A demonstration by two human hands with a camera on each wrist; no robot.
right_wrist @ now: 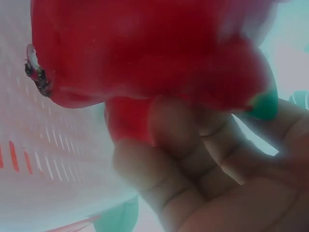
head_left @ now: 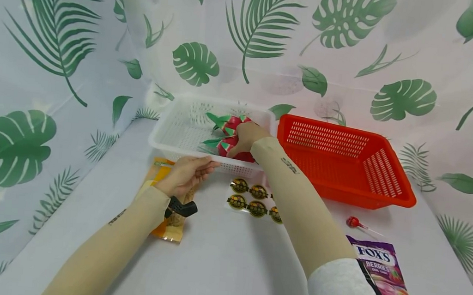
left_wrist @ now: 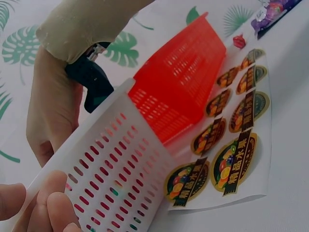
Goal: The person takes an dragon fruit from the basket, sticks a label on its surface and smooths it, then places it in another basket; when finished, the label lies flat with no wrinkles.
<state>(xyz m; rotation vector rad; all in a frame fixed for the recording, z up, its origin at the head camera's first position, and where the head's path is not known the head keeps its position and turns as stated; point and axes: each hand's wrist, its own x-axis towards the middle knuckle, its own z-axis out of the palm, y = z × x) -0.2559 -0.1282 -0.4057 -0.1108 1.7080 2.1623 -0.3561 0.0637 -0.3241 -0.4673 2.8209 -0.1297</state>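
Two red dragon fruits with green leafy tips lie in the right part of the white plastic basket (head_left: pixel 187 134). My right hand (head_left: pixel 249 138) reaches over the near rim and grips the front dragon fruit (head_left: pixel 227 146); the other dragon fruit (head_left: pixel 231 125) lies just behind it, partly covered by the fingers. In the right wrist view the fingers curl against the red dragon fruit skin (right_wrist: pixel 125 53). My left hand (head_left: pixel 188 174) pinches the near rim of the white basket, and in the left wrist view its fingertips (left_wrist: pixel 60 205) show at that rim.
A red plastic basket (head_left: pixel 331 166) stands right of the white one. In front lies a sheet of round fruit stickers (head_left: pixel 256 208). A yellow packet (head_left: pixel 170 232) lies under my left wrist. To the right are a red lollipop (head_left: pixel 353 221) and a purple candy bag (head_left: pixel 393 280).
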